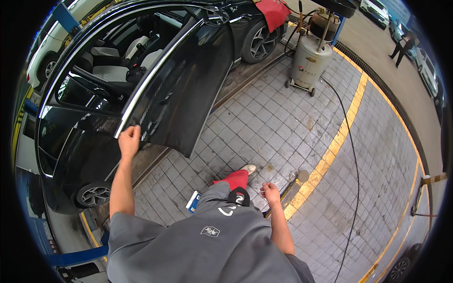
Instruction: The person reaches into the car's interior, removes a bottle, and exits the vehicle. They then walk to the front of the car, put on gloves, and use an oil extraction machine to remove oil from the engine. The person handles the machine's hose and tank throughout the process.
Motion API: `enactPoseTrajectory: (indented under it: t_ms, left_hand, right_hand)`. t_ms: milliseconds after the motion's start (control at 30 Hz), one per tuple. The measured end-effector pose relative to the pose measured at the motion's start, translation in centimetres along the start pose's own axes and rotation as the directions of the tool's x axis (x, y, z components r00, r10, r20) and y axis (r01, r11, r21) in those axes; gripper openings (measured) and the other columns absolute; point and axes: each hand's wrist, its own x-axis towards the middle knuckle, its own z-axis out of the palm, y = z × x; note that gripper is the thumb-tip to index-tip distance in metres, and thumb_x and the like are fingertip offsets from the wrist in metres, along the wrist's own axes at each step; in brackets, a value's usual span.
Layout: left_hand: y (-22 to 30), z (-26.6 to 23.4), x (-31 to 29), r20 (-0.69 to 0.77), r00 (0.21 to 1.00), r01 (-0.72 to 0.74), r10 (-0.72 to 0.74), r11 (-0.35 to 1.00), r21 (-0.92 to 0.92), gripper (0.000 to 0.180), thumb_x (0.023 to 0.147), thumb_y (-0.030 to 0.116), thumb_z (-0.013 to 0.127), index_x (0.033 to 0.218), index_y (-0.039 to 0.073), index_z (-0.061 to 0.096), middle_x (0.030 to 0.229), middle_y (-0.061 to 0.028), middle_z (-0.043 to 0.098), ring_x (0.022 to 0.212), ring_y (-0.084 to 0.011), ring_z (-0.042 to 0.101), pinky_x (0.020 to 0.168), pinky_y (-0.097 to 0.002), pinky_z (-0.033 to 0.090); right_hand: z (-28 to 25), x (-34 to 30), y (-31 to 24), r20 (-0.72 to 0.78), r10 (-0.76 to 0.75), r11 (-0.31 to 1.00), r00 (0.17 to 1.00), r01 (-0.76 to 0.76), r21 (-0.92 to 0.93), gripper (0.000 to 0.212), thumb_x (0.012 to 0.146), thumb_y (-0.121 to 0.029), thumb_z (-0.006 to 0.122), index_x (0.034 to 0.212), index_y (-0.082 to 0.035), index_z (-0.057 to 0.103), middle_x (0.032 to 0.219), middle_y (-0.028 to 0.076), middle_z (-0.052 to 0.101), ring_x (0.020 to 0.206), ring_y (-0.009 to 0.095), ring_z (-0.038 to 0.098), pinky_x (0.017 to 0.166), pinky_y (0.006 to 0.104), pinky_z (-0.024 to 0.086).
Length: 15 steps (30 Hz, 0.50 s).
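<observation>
The black car's front door stands swung open on my left. My left hand is closed on its rear upper corner, by the end of the chrome trim. Behind the door, pale seats show inside the car. My right hand hangs low by my right side, apart from the car, its fingers curled together; whether anything small is in them cannot be made out. A blue and white box shows beside my leg. Red fabric lies around my lower leg, above a pale shoe.
A grey wheeled tank stands beyond the front wheel, with a black hose trailing over the tiled floor. Red cloth covers the front fender. A metal bar lies near my right hand. Another person is far right.
</observation>
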Motion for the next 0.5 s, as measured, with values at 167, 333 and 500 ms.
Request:
enactPoseTrajectory:
  t_ms: [167,333,500]
  left_hand:
    - [-4.1,2.7,6.6,-0.237,0.97,0.108,-0.045,0.96,0.259,0.043,0.105,0.04,0.064,0.096,-0.001,0.073,0.079,-0.0166,0.072,0.071,-0.0253,0.067,0.071,-0.041,0.051]
    - [1.2,19.3,8.4,0.063,0.997,0.053,-0.049,0.996,-0.065,0.041,0.102,0.04,0.067,0.092,0.001,0.074,0.082,-0.0181,0.074,0.072,-0.0338,0.069,0.071,-0.0438,0.053]
    - [13.5,36.8,10.2,0.532,0.846,0.031,0.037,0.993,-0.118,0.041,0.096,0.042,0.071,0.104,0.002,0.079,0.095,-0.0193,0.079,0.093,-0.0347,0.077,0.084,-0.0438,0.059]
  right_hand:
    - [-4.8,3.0,-1.5,-0.049,0.003,1.0,0.999,-0.004,-0.01,0.03,0.106,-0.029,0.064,0.115,-0.001,0.068,0.096,0.009,0.074,0.073,0.015,0.067,0.065,0.0312,0.056]
    - [-11.1,6.9,-1.3,-0.228,0.06,0.993,0.972,-0.035,0.113,0.029,0.105,-0.028,0.065,0.112,-0.001,0.069,0.091,0.009,0.074,0.066,0.015,0.066,0.06,0.031,0.055]
    - [-18.7,9.6,-2.3,-0.345,0.201,0.965,0.917,-0.125,0.23,0.033,0.103,-0.028,0.065,0.117,0.002,0.069,0.089,0.01,0.074,0.065,0.018,0.068,0.056,0.0311,0.056]
